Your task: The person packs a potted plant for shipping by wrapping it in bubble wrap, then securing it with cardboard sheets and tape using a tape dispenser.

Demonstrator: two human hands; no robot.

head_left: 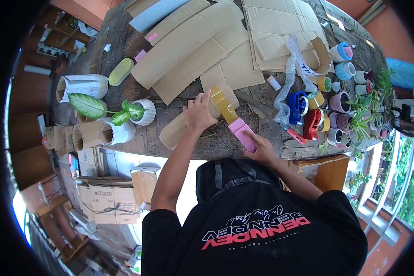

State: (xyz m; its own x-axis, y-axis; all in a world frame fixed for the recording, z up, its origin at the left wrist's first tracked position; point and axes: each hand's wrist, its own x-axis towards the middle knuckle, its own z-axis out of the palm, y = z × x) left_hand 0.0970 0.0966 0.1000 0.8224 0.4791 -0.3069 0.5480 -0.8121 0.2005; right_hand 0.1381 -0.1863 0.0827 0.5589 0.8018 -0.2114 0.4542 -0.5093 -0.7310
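My left hand (200,112) lies over a narrow brown cardboard piece (174,130), gripping it with the fingers across the top and the thumb toward the tape. A strip of brown packing tape (224,106) runs from the far end of that cardboard to a pink tape dispenser (240,133). My right hand (261,148) is closed around the dispenser's near end, close to the front edge of the table. The underside of the cardboard is hidden.
Flat cardboard sheets (193,41) cover the back of the wooden table (165,149). To the right stand a blue tape dispenser (297,108), a red tape dispenser (313,123), a red cutter (295,135) and potted plants (361,120). White-wrapped tubes (117,132) and a leafy plant (86,106) are left.
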